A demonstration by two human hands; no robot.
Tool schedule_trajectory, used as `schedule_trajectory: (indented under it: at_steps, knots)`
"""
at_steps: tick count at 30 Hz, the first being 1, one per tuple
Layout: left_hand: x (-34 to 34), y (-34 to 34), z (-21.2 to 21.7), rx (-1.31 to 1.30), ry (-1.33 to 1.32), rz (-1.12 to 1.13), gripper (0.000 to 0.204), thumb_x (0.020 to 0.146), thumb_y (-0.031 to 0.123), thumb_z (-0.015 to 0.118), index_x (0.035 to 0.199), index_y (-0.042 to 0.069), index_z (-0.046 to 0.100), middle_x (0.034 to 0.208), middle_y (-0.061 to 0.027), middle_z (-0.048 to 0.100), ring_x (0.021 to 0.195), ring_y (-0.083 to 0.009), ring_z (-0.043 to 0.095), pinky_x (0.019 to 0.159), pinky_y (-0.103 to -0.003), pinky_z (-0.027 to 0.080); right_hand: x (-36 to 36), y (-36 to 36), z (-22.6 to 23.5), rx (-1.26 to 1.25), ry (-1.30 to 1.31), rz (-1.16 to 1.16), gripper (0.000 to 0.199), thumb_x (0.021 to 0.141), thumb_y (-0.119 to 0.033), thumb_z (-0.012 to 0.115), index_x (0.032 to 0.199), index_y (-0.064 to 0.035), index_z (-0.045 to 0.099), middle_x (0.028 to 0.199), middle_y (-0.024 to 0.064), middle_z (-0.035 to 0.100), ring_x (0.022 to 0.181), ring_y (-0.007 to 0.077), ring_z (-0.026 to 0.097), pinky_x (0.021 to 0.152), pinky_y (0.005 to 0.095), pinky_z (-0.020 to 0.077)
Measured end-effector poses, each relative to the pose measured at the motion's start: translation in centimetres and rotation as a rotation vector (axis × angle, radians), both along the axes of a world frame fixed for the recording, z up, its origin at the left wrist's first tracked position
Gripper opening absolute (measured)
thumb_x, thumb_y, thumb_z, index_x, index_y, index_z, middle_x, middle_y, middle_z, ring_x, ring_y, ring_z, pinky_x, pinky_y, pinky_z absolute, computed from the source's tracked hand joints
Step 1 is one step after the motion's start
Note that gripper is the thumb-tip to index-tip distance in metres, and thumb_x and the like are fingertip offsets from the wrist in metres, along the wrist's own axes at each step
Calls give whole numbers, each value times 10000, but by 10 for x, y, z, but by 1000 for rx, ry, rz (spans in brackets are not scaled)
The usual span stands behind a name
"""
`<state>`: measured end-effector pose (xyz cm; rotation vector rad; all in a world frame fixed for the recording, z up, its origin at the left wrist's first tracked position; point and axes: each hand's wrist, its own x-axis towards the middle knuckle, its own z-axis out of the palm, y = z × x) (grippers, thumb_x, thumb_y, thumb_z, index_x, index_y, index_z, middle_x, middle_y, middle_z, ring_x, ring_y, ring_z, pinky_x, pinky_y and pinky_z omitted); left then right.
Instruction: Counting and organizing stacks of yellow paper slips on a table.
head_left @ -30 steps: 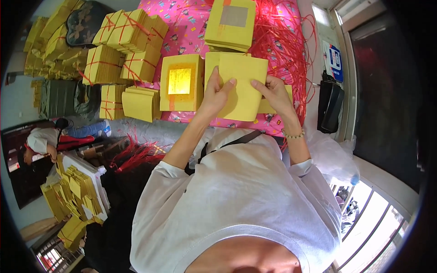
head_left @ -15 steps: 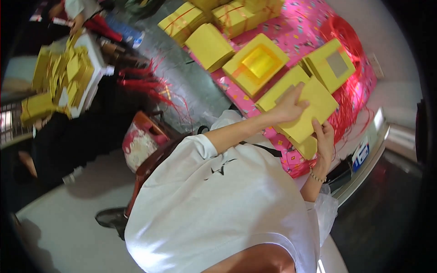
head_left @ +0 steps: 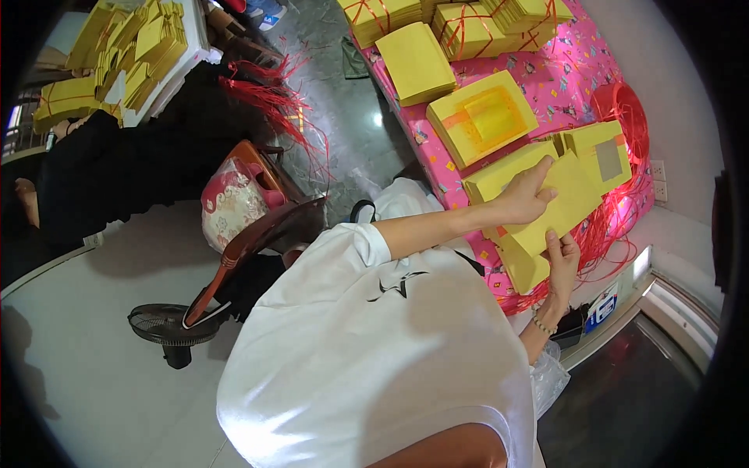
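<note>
Both of my hands are on a yellow paper sheet, perhaps several together, lying tilted over a stack of yellow paper on the table. My left hand comes across from the left, its fingers bent over the sheet's upper left edge. At the near right edge, my right hand pinches the paper between thumb and fingers; a beaded bracelet circles that wrist. Beneath the sheet a curled yellow piece sticks out toward me. Just beyond lies another yellow stack with a grey rectangle on top.
The pink patterned table also bears a stack with an orange-edged square, a plain stack and ribbon-tied bundles. Red ribbon lies at the right. A fan and chair stand left; a co-worker in black sits beyond.
The view has swung, so the table's things appear farther right. My hands keep hold of the yellow paper, which now sits at a slightly different tilt.
</note>
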<state>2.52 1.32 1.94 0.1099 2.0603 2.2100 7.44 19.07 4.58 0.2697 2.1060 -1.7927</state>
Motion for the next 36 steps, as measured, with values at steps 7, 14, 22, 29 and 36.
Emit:
schedule_trajectory:
  at_steps: [7, 14, 22, 29, 36]
  knots:
    - [-3, -1, -4, 104, -42, 50, 476, 857, 91, 551, 1271, -17, 341, 1112, -198, 550, 1036, -255, 547, 880, -340, 426, 3, 0, 0, 2, -31, 43, 265, 896, -175, 613, 1082, 13, 611, 896, 45, 663, 749, 81, 619, 608, 197, 494]
    - [-9, 7, -40, 221, -35, 105, 626, 845, 89, 575, 1379, -32, 273, 1285, -206, 466, 1198, -264, 453, 1010, -339, 351, 6, 0, -7, 42, -51, 75, 247, 898, -121, 592, 1108, 7, 604, 961, 41, 653, 816, 79, 609, 684, 218, 494]
    - [-3, -3, -12, 300, 23, -255, 464, 851, -2, 523, 1285, -26, 363, 1218, -127, 506, 1147, -181, 472, 968, -300, 372, -1, 9, -4, -106, 157, -337, 157, 921, -168, 563, 959, -29, 625, 846, -7, 642, 755, 61, 603, 665, 203, 482]
    - [-8, -3, 13, 226, -143, -457, 414, 869, 0, 507, 1261, -27, 376, 1174, -97, 537, 1106, -141, 490, 944, -269, 371, 0, 18, -4, -173, 149, -459, 162, 927, -196, 556, 873, -54, 612, 790, -9, 638, 683, 47, 595, 592, 199, 483]
    - [-13, 9, 12, 143, -168, -490, 372, 874, 17, 514, 1232, -1, 418, 1148, -79, 554, 1068, -145, 509, 918, -274, 388, 10, 21, -1, -203, 170, -474, 190, 917, -223, 576, 938, -41, 626, 821, -1, 653, 703, 51, 607, 608, 196, 495]
